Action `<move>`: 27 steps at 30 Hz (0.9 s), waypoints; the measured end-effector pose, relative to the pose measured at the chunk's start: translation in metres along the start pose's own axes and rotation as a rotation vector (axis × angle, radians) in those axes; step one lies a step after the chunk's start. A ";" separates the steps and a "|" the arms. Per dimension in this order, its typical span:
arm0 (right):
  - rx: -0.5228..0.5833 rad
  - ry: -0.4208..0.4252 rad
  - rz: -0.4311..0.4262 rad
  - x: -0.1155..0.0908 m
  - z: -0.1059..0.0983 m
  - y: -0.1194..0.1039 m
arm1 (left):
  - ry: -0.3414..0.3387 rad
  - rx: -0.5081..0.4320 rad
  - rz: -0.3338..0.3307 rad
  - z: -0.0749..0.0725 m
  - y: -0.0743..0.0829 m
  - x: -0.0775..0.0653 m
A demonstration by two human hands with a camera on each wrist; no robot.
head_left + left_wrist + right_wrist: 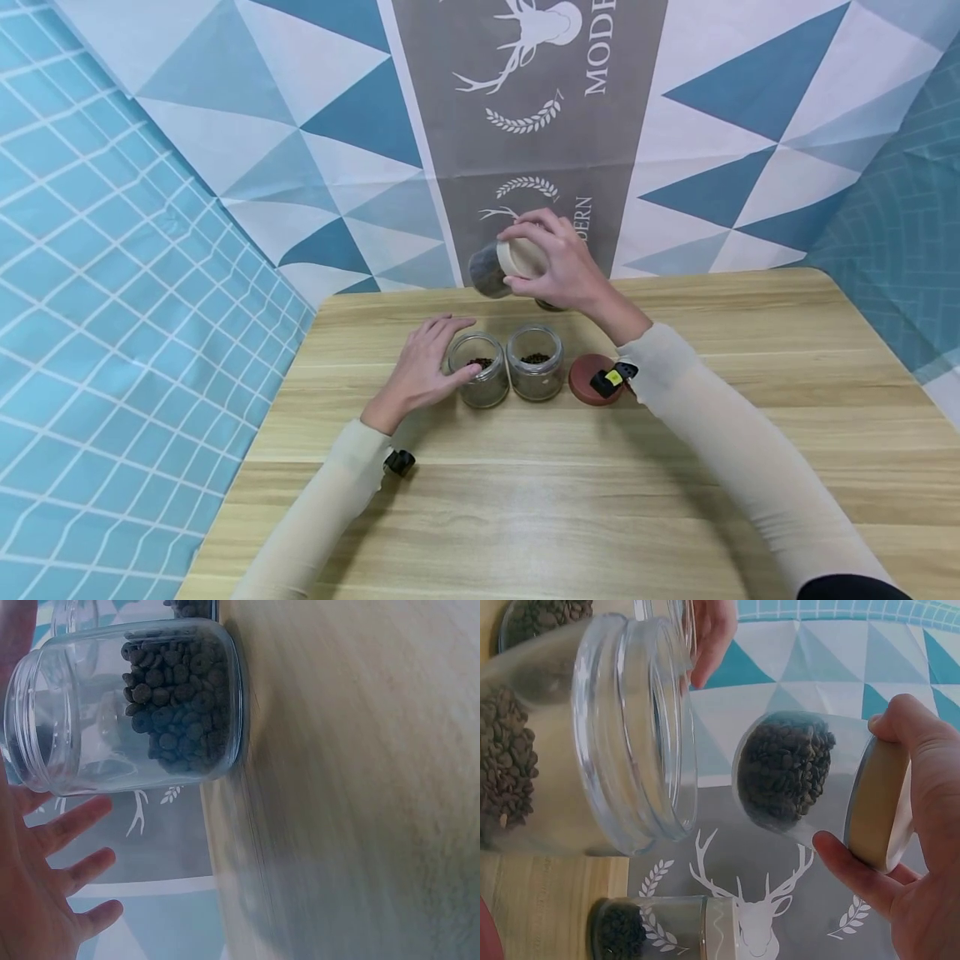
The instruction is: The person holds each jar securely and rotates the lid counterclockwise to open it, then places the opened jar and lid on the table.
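Note:
My right hand [561,262] grips a small glass jar [784,772] by its pale wood-toned lid [879,804], holding it tilted above the back of the table. Dark small pieces sit inside against its base. My left hand [423,367] is around the mouth of the left open glass jar [165,705], thumb at the near side and fingers spread at the far side. Its fingers [79,821] look nearly straight. Dark rounded pieces fill the lower part of that jar. Beside it stands a second open glass jar [536,385], also holding dark pieces.
A reddish-brown round lid [585,379] lies right of the two open jars, under my right wrist. Another small lidded jar [645,926] with dark contents stands at the table's back, mostly hidden by my right hand in the head view. Patterned cloth [360,167] hangs behind.

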State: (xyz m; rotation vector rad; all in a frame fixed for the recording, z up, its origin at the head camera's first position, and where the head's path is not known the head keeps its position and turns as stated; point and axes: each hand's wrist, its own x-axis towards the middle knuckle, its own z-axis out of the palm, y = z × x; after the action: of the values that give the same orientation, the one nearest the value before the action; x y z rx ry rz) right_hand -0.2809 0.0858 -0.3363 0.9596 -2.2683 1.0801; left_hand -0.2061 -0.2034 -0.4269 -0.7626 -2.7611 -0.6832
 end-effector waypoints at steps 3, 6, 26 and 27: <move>0.032 0.021 0.015 -0.004 -0.001 -0.002 | -0.001 -0.001 0.000 0.000 0.000 0.000; 0.059 0.048 0.018 -0.008 -0.004 -0.005 | -0.002 -0.003 -0.002 -0.001 0.000 0.000; 0.193 0.151 -0.017 -0.045 -0.019 -0.025 | 0.003 -0.006 0.002 0.002 -0.003 -0.002; 0.195 0.153 -0.020 -0.048 -0.020 -0.026 | 0.002 -0.005 0.000 0.002 -0.003 -0.002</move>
State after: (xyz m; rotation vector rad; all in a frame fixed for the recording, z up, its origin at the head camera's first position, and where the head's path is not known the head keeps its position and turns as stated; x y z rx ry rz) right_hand -0.2279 0.1093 -0.3423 0.9375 -2.0556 1.3379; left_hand -0.2064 -0.2055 -0.4301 -0.7628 -2.7581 -0.6914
